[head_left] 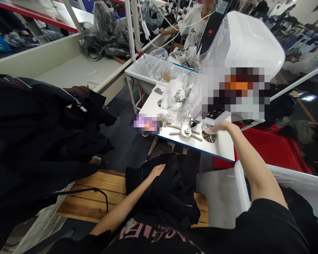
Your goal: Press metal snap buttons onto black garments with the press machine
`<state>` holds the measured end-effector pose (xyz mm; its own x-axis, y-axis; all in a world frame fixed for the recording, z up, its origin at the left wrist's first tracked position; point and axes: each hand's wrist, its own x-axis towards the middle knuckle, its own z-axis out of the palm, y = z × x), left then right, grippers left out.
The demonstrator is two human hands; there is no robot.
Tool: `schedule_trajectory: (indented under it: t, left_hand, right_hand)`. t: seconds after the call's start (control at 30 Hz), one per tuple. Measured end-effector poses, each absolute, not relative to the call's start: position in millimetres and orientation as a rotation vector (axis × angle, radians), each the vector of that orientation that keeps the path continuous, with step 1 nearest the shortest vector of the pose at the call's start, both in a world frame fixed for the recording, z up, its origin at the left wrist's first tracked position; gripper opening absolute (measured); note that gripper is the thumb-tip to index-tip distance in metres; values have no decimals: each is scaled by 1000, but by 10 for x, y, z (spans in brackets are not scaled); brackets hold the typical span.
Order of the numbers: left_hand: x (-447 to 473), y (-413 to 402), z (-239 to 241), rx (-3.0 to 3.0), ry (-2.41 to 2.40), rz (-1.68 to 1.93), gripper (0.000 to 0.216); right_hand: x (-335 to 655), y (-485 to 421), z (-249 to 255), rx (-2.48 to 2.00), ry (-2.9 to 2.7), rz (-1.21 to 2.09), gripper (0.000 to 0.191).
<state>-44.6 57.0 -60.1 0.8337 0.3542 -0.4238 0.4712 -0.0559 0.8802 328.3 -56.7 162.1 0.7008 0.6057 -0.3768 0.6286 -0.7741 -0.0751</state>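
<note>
My left hand [158,170] is closed on a black garment [172,190] that lies over my lap and the wooden slats in front of me. Stretched forward, my right hand [220,126] is at a round cup [208,127] beside a hole with small metal pieces [209,137] in the white table. Its fingers are partly hidden at the lower edge of a white machine [243,42]. Between the two hands, a round white fitting [186,132] with metal spring-like arms sits at the table's front edge.
The white table [222,150] carries crumpled clear plastic bags [175,93] and a blurred-out phone-like object [147,123]. Dark garments [29,134] are heaped at left. A white tub [302,180] and a red container [275,146] stand at right. Behind, a person [193,26] works.
</note>
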Motion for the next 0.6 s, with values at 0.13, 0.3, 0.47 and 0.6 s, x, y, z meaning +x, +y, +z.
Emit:
schedule_trajectory:
  t: [0.13, 0.3, 0.47, 0.6]
  left_hand:
    - [-454, 560, -572, 1654, 666, -101, 49]
    - [-472, 570, -547, 1650, 679, -88, 48]
    - [-461, 573, -540, 1654, 669, -91, 47]
    - [-447, 567, -545, 1661, 663, -99, 47]
  right_hand:
    - [3221, -524, 1623, 2832, 1007, -553, 32]
    - [3210, -475, 1629, 2805, 1031, -516, 27]
    - [3206, -503, 1627, 2794, 1082, -486, 32]
    - [3230, -528, 1608, 2786, 1122, -502, 28]
